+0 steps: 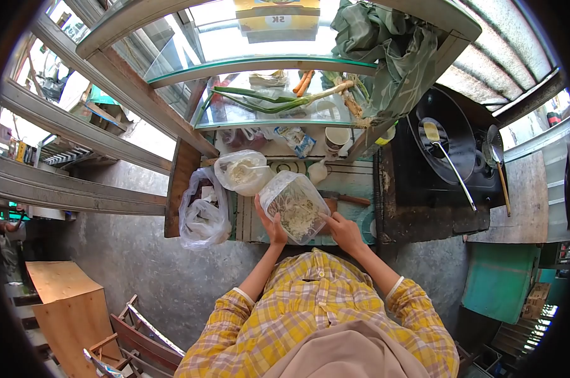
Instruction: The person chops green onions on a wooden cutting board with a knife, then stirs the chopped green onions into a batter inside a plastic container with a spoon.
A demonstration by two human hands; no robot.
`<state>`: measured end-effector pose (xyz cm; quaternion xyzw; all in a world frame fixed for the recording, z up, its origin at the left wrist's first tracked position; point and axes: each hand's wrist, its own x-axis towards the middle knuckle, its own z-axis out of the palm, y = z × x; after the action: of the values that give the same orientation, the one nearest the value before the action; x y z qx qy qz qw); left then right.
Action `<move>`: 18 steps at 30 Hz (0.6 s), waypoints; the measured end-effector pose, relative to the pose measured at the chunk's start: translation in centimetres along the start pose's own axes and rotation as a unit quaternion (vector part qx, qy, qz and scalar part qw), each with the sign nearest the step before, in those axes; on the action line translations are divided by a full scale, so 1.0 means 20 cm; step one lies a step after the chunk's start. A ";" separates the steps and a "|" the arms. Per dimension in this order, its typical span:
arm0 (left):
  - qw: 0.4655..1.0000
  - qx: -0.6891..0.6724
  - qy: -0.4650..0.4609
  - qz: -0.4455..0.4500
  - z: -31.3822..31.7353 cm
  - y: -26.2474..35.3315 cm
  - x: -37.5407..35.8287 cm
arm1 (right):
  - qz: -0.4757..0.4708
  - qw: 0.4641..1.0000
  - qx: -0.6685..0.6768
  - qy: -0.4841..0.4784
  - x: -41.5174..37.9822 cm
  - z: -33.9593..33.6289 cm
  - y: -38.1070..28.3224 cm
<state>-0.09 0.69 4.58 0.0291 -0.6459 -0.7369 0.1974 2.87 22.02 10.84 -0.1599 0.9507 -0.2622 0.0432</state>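
Observation:
Between my two hands is a clear plastic container (293, 206) with pale, crumbly food inside, tilted over the counter. My left hand (272, 223) grips its left side. At its right side my right hand (343, 232) has its fingers closed on the edge. Just behind and to the left sits an open plastic bag (242, 172) with white powder and a light-coloured spoon handle in it. A knife (353, 199) with a brown handle lies right of the container, near a garlic bulb (317, 171).
A tied plastic bag (204, 217) hangs at the counter's left edge. Spring onions (260, 97) lie on the glass shelf (279, 120) above. To the right, a black wok (446, 138) with a spatula (452, 165) rests on the stove.

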 end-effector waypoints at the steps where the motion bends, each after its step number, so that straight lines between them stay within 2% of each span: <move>1: 1.000 0.010 -0.004 0.008 0.00 0.00 0.00 | -0.014 1.000 -0.002 0.007 0.01 0.01 0.00; 3: 1.000 0.017 -0.012 0.006 0.00 -0.01 0.01 | -0.045 0.999 -0.004 0.022 0.04 0.04 0.00; 6: 1.000 0.000 -0.010 -0.003 0.00 -0.01 0.01 | -0.057 0.997 -0.027 -0.035 0.00 0.03 0.02; 9: 1.000 -0.001 -0.007 0.006 0.01 0.01 0.01 | -0.049 0.998 -0.028 -0.036 -0.02 0.02 0.01; 12: 1.000 0.015 -0.013 0.009 0.01 0.00 0.00 | -0.056 0.998 0.005 0.031 0.03 0.04 -0.04; 15: 1.000 0.017 -0.005 0.000 0.00 -0.01 0.00 | -0.055 0.998 0.000 0.028 0.04 0.06 -0.06; 18: 1.000 -0.025 -0.002 -0.006 0.00 0.00 0.00 | -0.061 0.997 -0.038 -0.022 -0.03 0.06 0.00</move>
<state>-0.19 0.74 4.55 0.0263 -0.6273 -0.7542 0.1922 3.55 21.61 9.70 -0.2246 0.9473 -0.2244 0.0423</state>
